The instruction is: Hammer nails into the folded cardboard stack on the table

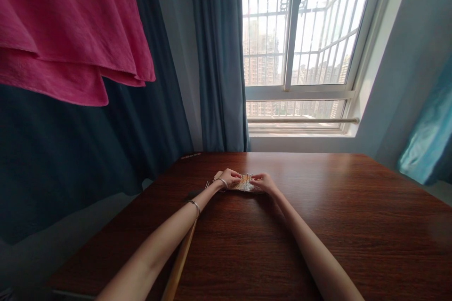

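Observation:
At the middle of the table lies a small, flat, pale piece with a yellowish patterned middle and several thin upright pins or sticks in it. My left hand, with a bangle at the wrist, is at its left side, fingers pinched together near the pins. From the right, my right hand reaches to the same piece with thumb and fingers closed near its upper edge. What either pinch holds is too small to make out.
A wooden stick runs under my left forearm toward a dark object. The brown table meets the wall below a barred window. A pink towel hangs at upper left, before blue curtains.

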A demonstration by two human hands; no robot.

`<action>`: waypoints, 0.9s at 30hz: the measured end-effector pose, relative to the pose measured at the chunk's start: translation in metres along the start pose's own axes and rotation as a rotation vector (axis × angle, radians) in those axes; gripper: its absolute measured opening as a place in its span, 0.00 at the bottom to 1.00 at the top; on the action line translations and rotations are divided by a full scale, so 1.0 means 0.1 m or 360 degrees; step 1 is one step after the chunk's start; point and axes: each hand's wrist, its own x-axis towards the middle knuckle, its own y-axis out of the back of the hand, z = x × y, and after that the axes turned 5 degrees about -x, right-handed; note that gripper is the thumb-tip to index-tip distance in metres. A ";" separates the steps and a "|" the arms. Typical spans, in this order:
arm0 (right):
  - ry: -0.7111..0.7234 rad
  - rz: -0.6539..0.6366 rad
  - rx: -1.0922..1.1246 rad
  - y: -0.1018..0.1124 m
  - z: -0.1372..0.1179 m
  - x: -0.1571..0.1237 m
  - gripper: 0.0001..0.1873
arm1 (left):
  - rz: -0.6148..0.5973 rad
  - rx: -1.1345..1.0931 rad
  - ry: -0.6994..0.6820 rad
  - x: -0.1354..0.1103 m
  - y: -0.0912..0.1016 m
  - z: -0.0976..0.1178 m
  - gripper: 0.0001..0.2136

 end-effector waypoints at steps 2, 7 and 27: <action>-0.0025 0.0008 -0.0024 -0.02 0.00 0.01 0.20 | -0.0011 -0.0018 -0.0004 -0.04 0.01 0.06 0.15; -0.0071 0.0128 -0.0129 -0.08 -0.04 -0.01 0.16 | -0.0089 -0.0157 -0.0049 0.00 -0.03 0.01 0.17; 0.0225 0.0197 0.0029 -0.17 0.02 0.00 0.16 | -0.0063 -0.0437 -0.0276 0.34 -0.39 -0.46 0.17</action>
